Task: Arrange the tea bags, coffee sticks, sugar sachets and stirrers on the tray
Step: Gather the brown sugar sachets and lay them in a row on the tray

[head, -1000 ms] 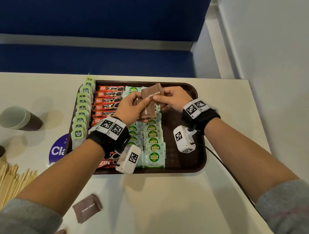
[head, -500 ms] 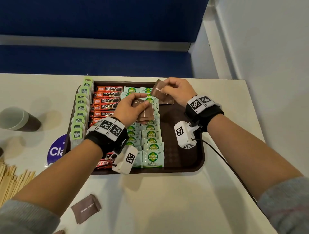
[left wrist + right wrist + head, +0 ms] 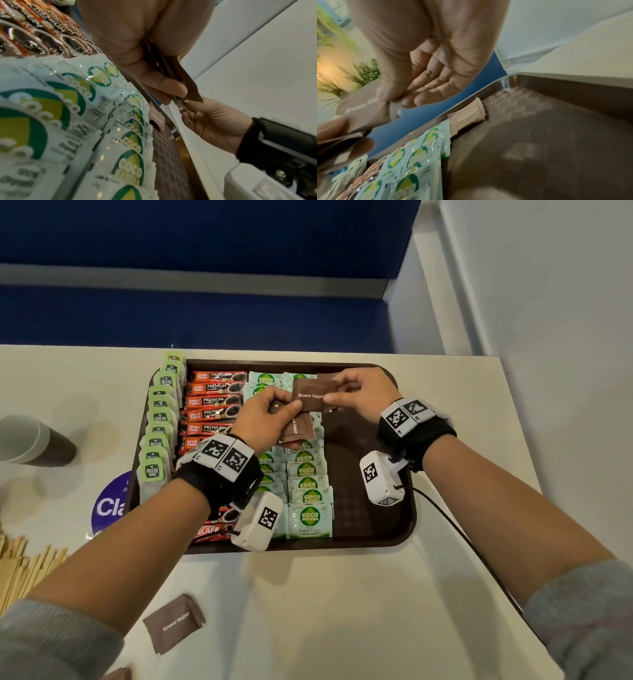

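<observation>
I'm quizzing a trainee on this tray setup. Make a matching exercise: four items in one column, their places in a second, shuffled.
1. tea bags
2. coffee sticks
3. wooden stirrers
4. paper cup

a. lying on its side on the table, left of the tray
b. tray's left edge
c. off the tray, at the table's near left
d. on the tray, second column from the left

Pairs: 1-b, 2-d, 3-c, 4-a
</observation>
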`<state>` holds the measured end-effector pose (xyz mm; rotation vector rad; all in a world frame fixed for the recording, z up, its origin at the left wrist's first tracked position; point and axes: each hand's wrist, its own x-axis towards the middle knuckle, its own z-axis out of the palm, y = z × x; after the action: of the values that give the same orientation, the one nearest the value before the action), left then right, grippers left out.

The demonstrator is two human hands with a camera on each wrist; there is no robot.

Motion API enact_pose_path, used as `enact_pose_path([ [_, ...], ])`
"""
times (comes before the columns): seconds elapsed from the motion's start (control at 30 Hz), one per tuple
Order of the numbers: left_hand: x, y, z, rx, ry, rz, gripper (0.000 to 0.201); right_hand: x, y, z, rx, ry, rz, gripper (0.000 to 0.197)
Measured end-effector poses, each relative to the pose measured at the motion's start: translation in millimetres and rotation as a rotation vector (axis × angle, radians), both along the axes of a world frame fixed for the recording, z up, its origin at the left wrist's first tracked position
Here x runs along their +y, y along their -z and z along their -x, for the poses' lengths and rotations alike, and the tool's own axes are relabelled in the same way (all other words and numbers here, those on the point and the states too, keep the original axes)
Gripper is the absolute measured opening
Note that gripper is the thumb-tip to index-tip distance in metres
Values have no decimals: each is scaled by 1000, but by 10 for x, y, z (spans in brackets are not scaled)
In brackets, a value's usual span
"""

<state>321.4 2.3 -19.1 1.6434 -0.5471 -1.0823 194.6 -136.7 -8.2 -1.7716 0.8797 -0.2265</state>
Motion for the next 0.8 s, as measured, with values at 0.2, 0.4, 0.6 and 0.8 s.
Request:
enact_pose_path([
  [0.2,13,14,-55,-23,-1,-13,9,-230,113,60,4,352,-16,13],
  [0.4,26,74,-69,-63,-6,-33,9,-202,309,102,133,386,-121,29],
  [0.6,33,78,-68,-42,-7,-36,10,-167,462,67,170,398,-117,25],
  [0.8,38,60,-67,-36,-3,-46,10,-190,488,72,172,402,-114,16],
])
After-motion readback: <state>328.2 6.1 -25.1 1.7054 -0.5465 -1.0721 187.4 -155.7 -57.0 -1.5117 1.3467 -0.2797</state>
